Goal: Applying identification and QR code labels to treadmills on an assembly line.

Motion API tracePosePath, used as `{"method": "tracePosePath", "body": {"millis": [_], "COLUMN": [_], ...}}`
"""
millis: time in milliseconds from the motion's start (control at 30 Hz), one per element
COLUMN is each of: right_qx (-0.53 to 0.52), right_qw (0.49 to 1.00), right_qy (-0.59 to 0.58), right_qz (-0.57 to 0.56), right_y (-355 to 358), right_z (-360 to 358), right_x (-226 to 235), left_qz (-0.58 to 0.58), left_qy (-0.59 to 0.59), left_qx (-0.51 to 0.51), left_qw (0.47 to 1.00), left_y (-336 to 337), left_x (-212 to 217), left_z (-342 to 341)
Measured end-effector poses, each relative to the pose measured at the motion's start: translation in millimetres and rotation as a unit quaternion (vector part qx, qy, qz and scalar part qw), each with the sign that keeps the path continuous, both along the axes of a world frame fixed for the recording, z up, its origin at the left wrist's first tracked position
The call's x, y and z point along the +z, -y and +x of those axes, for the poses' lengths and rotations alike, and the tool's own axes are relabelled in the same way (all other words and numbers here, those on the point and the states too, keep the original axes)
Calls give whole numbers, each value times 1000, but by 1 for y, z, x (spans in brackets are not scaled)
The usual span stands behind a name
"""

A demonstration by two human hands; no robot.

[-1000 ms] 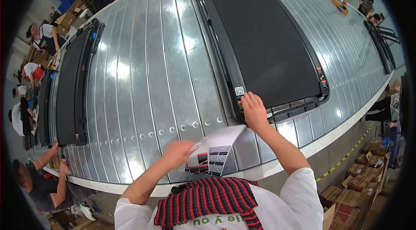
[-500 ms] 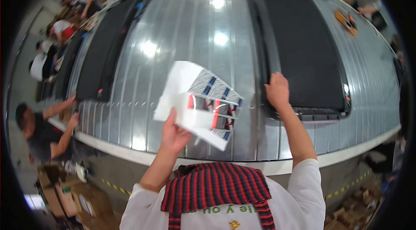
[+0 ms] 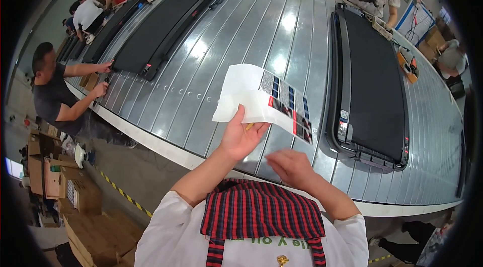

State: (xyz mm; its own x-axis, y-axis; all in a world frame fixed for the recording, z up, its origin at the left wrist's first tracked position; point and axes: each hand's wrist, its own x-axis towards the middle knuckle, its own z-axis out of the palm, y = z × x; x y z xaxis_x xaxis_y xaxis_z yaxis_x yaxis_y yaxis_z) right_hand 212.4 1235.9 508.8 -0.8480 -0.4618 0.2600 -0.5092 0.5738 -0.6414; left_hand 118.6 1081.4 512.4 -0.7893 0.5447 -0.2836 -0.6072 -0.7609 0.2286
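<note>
Above the left hand [image 3: 240, 139], a white sticker sheet [image 3: 261, 100] with dark and red labels is pinched at its lower edge, thumb over the front, and held up over the line. Right hand [image 3: 293, 166] hovers just below and right of the sheet, fingers loosely curled and blurred, clamped on nothing, not touching it.

Beyond both hands runs a wide slatted metal conveyor [image 3: 241, 46], shiny with ceiling-light glare. Right of the hands, a flat black treadmill [image 3: 375, 91] lies on the slats; a second treadmill [image 3: 161, 25] lies well off to the upper left, where a co-worker [image 3: 55, 96] in a dark shirt reaches onto the belt edge. Cardboard boxes [image 3: 60, 186] are stacked on the concrete floor, far left of the hands.
</note>
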Motion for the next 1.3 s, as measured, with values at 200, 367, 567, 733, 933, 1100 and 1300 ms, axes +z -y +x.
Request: {"method": "tracePosePath", "body": {"millis": [200,367,567,733,933,1100,1300], "right_qx": [-136,-171,-189,-181,29,271,273], "right_qw": [971,964,967,959,949,877,890], "right_qy": [-189,-206,-165,11,23,-41,26], "right_qz": [-63,-4,35,-219,-313,-395,-363], "right_y": [52,90,153,201,253,290,312], "right_z": [-33,-46,-66,-73,-61,-47,-50], "right_x": [24,14,23,46,165,206,245], "left_qz": [-16,2,-41,-52,-13,-152,-185], "left_qy": [-63,-58,-30,-51,30,-14,-59], "left_qx": [-95,-92,-94,-77,-175,-197,-265], "left_qw": [993,994,994,994,984,968,945], "left_y": [16,46,108,170,253,277,290], "left_x": [0,1,4,-5,-94,-50,-43], "left_z": [10,4,-17,-43,-69,-66,-88]}}
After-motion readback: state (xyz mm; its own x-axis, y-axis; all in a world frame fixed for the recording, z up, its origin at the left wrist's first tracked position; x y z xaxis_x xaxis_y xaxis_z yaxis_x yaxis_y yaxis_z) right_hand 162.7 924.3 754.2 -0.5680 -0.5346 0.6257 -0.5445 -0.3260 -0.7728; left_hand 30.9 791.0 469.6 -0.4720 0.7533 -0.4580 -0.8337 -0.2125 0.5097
